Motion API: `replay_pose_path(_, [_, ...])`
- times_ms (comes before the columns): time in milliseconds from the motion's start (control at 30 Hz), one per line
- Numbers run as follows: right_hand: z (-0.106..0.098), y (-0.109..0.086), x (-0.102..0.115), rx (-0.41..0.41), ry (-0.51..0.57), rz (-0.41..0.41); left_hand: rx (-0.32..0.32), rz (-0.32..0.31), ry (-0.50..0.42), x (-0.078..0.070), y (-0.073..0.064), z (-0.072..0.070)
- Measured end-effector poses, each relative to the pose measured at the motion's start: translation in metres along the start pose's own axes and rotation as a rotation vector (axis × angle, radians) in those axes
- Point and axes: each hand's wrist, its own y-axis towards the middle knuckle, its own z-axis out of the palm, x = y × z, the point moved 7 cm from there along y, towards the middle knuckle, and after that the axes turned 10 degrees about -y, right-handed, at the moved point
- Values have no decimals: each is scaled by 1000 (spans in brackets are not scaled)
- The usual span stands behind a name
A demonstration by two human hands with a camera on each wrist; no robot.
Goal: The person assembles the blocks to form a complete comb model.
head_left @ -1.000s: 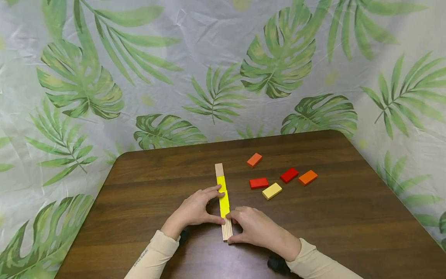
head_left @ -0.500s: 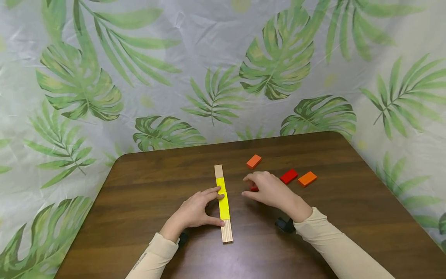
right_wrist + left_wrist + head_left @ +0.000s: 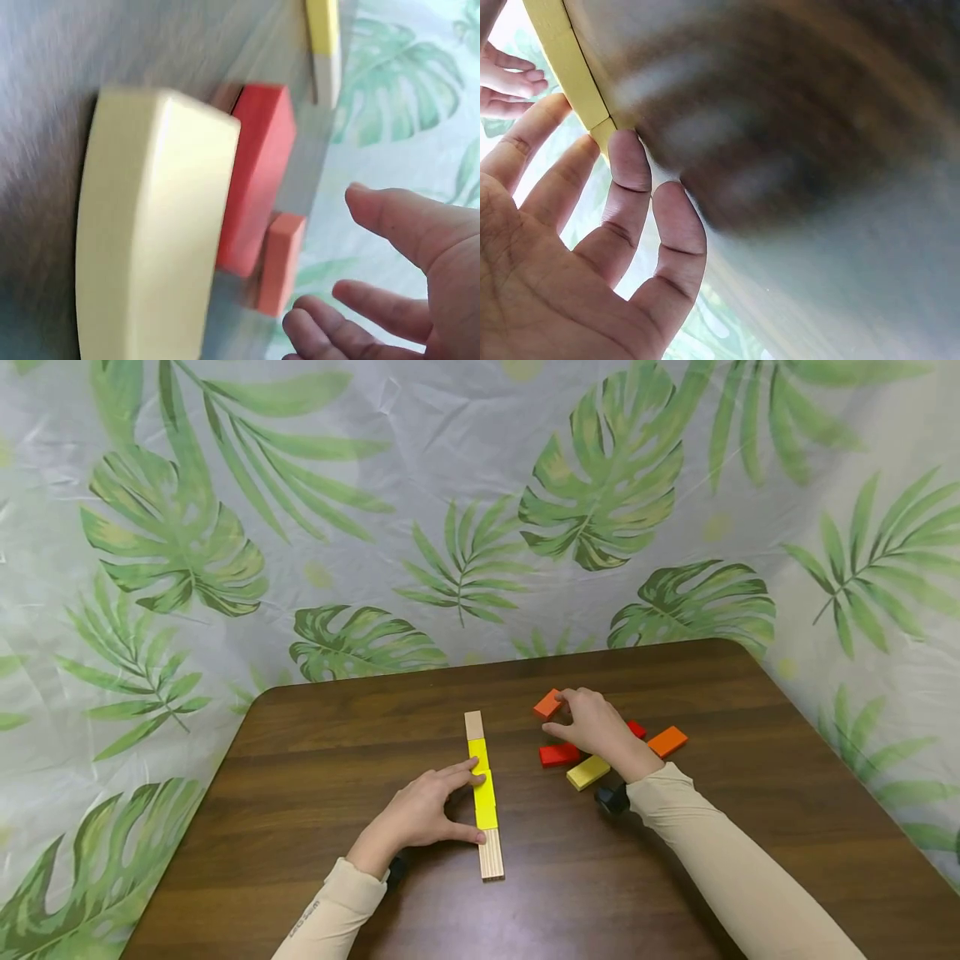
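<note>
Right of centre on the brown counter (image 3: 337, 743), the right hand (image 3: 596, 722) is at the upper orange block (image 3: 547, 705), its grip loose, thumb and fingers apart; fingertip contact cannot be told. At lower centre, the left hand (image 3: 420, 808) touches the row of yellow blocks (image 3: 486, 810) with relaxed, extended fingers. A red block (image 3: 557, 756) and a cream block (image 3: 588, 773) lie right of the row.

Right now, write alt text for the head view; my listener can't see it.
A person's left hand rests on a row of yellow and tan blocks while the right hand is at an orange block. Two red blocks, a pale yellow block and another orange block lie nearby on a dark table.
</note>
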Motion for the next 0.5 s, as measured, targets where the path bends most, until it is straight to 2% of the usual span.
replay_pose_path(200, [11,18,-15,29,39,26,-1,2,-7,0,0,0])
replay_pose_path(500, [14,30,-25,-5,72,103,3,-4,-11,0,0,0])
